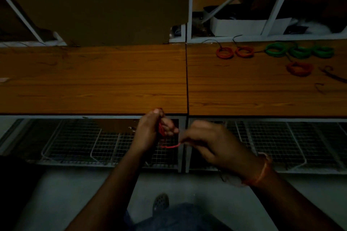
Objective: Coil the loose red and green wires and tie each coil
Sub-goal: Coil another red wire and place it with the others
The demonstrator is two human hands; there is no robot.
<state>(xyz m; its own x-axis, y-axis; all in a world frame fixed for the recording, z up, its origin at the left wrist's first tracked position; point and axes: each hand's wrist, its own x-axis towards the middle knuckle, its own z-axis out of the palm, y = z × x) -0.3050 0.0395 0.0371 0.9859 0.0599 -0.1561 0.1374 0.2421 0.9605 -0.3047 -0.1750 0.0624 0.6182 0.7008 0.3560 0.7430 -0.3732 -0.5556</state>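
Observation:
My left hand (pixel 153 129) grips a small bundle of red wire (pixel 161 130) just in front of the table's near edge. A loose end of that red wire (pixel 171 146) runs rightward to my right hand (pixel 208 140), which pinches it between thumb and fingers. On the far right of the wooden table (pixel 112 80) lie three red coils (pixel 224 52) (pixel 244 51) (pixel 299 69) and three green coils (pixel 277 49) (pixel 300 52) (pixel 323 51).
Thin dark wire scraps (pixel 330 76) lie at the table's right edge. A brown board (pixel 93 5) leans behind the table on the left, and white shelving (pixel 262 5) stands at the back right. Wire mesh racks (pixel 93 146) sit below the tabletop.

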